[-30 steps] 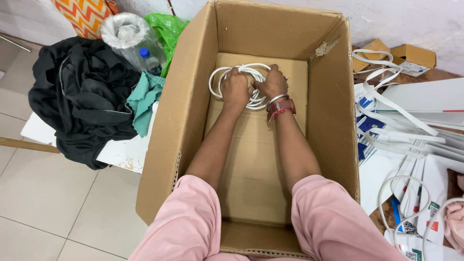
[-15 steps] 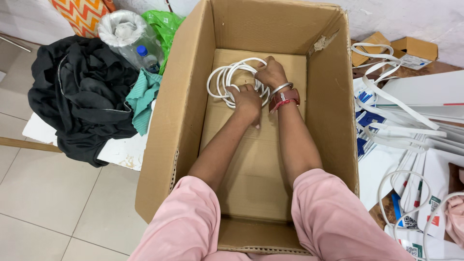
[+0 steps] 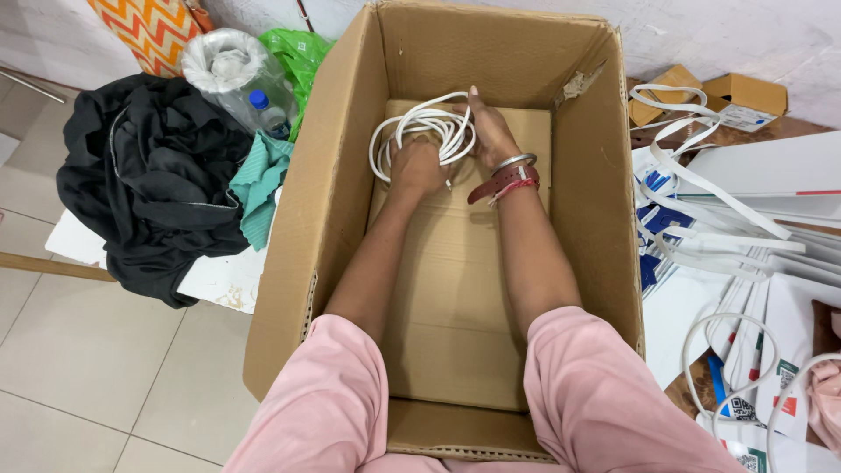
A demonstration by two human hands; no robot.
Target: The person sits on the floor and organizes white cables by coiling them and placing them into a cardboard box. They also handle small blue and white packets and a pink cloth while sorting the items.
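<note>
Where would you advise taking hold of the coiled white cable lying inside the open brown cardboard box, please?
Probably on the near, bunched side of the coiled white cable, reaching down through the open top of the brown cardboard box. There the strands lie gathered, so one grip holds them all. The left hand already closes there; the right hand steadies the right edge.

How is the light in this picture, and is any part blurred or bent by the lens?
Head view: soft, even light, no harsh glare; the cardboard box walls lightly shade its floor. Left hand, right hand and the white cable coil look sharp. The box walls splay outward, as from a wide lens.
</note>
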